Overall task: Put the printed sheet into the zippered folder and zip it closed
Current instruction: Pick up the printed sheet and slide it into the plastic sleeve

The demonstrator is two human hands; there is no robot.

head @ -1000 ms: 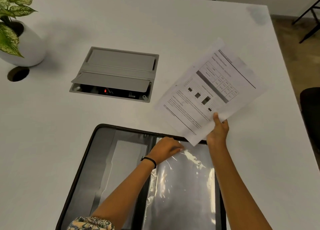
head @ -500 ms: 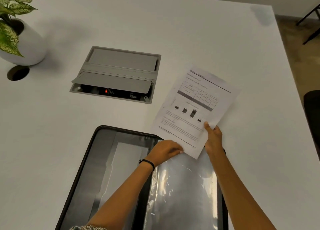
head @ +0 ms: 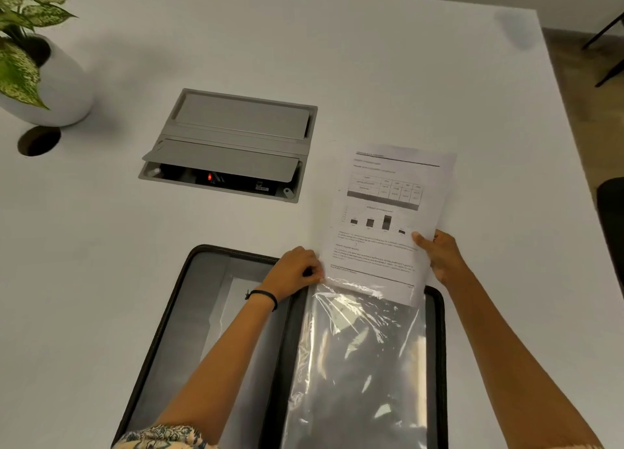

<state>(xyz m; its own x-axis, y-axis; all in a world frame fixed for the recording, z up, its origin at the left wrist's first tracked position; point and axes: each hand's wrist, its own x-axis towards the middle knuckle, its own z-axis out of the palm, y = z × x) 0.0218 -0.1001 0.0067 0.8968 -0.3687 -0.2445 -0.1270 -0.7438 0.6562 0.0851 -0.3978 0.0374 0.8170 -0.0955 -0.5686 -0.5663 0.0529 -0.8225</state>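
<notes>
centre right, the white printed sheet (head: 388,219) has its lower edge inside the clear plastic sleeve (head: 358,354) of the open black zippered folder (head: 236,252); left hand (head: 297,269) pinches the sleeve mouth open, right hand (head: 442,259) clamps thumb and fingers on the sheet to feed it

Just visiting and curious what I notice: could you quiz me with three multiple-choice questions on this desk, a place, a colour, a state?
1. Where does the potted plant stand? A) far left of the table B) its right edge C) its middle
2. What colour is the small light in the power box? A) green B) red C) blue
3. How is the zippered folder? A) zipped closed B) standing upright C) lying open
Answers: 1 A, its pot sits at the left edge. 2 B, a red dot glows there. 3 C, both halves lie flat, with the right hand holding the printed sheet at its clear sleeve.
</notes>
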